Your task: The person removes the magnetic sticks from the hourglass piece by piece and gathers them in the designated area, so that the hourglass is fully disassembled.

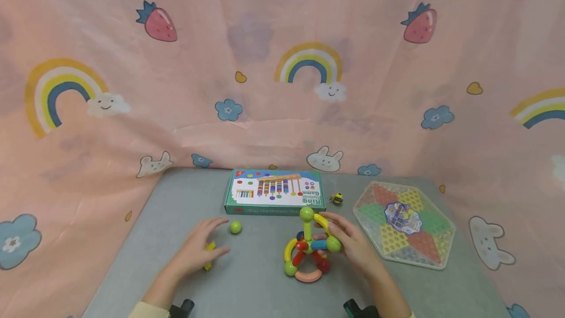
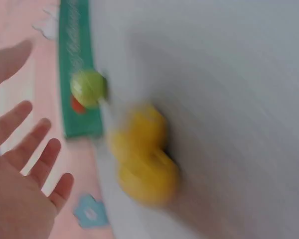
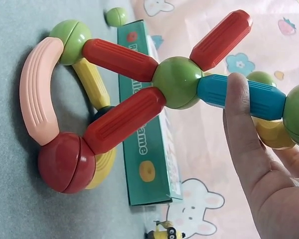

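Observation:
My right hand (image 1: 353,242) holds a rod-and-ball building toy (image 1: 306,214) standing on the table. Its fingers are at the blue rod (image 3: 217,90) and the upper yellow curved rod (image 1: 323,222). Red rods (image 3: 123,120) spread from the green centre ball (image 3: 177,82) to a base ring with a pink curved rod (image 3: 37,92) and a dark red ball (image 3: 65,162). My left hand (image 1: 194,249) hovers with its fingers spread, holding nothing. A rounded yellow toy (image 2: 147,159), blurred, lies below it. Just beyond its fingertips sits a loose green ball (image 1: 236,227).
A green and white Ring Game box (image 1: 273,193) lies at the back of the table (image 1: 260,288). Right of it stands a small bee-like figure (image 1: 337,198). A hexagonal clear case (image 1: 371,232) with coloured sections lies on the right. A pink patterned cloth (image 1: 194,82) hangs behind.

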`<state>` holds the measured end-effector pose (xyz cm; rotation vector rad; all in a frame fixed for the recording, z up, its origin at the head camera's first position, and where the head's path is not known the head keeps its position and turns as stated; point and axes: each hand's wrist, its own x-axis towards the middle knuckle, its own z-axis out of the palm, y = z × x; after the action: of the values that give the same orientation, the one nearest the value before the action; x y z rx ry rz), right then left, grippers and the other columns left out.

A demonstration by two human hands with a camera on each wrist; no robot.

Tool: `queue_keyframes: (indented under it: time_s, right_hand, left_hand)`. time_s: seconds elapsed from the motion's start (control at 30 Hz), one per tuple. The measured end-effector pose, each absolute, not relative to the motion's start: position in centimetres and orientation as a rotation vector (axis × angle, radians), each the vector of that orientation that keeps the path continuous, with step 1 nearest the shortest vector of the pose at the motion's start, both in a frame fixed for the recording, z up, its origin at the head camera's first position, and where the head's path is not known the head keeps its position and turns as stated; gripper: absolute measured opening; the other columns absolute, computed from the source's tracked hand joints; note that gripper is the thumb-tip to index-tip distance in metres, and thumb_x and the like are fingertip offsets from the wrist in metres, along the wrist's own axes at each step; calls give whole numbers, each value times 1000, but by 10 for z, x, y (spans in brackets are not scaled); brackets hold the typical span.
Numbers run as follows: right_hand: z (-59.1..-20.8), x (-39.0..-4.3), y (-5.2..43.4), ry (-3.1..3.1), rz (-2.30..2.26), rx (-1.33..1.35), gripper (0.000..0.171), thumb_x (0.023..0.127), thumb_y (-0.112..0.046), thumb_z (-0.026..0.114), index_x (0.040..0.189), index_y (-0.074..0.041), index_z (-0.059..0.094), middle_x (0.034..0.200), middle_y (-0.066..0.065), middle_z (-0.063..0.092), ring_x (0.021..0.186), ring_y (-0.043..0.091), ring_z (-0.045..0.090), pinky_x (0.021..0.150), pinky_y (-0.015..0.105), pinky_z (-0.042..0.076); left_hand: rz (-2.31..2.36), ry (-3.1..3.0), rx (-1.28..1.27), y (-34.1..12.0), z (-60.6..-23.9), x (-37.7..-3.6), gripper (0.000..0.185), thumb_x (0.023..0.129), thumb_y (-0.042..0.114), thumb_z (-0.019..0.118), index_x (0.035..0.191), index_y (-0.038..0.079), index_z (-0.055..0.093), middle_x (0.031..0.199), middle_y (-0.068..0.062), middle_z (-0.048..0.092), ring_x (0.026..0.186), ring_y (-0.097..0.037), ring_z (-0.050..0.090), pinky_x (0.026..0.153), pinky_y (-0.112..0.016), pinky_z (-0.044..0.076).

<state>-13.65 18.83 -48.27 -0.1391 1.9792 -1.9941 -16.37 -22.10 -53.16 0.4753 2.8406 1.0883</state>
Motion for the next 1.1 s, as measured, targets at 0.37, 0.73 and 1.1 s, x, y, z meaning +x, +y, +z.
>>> queue_keyframes:
  time_s: [0.37,0.73,1.1]
  right_hand:
    - [-484,-134,190,2050,-1949,-155,55,107,-39,46,154,-10,38,150,27,44,117,37,64,88,48,58]
    - [-486,-134,183,2132,-1902,-155,57,101,-31,63,152,-19,42,153,19,44,121,39,63,89,47,58]
    - [-482,-133,184,2115,-1907,-166,54,101,-28,63,143,-5,39,146,29,48,124,41,61,88,44,59]
  left_hand:
    - [1383,2411,618,-98,-521,-170,49,92,12,71,139,11,57,127,-7,68,101,-14,64,84,-27,54]
    - [1184,2318,773,-59,-536,-173,60,90,33,76,144,40,52,148,14,52,138,-18,48,113,-54,39]
    - [1277,2347,740,-49,-544,-173,33,91,38,75,123,36,66,119,19,66,115,-6,60,104,-46,49]
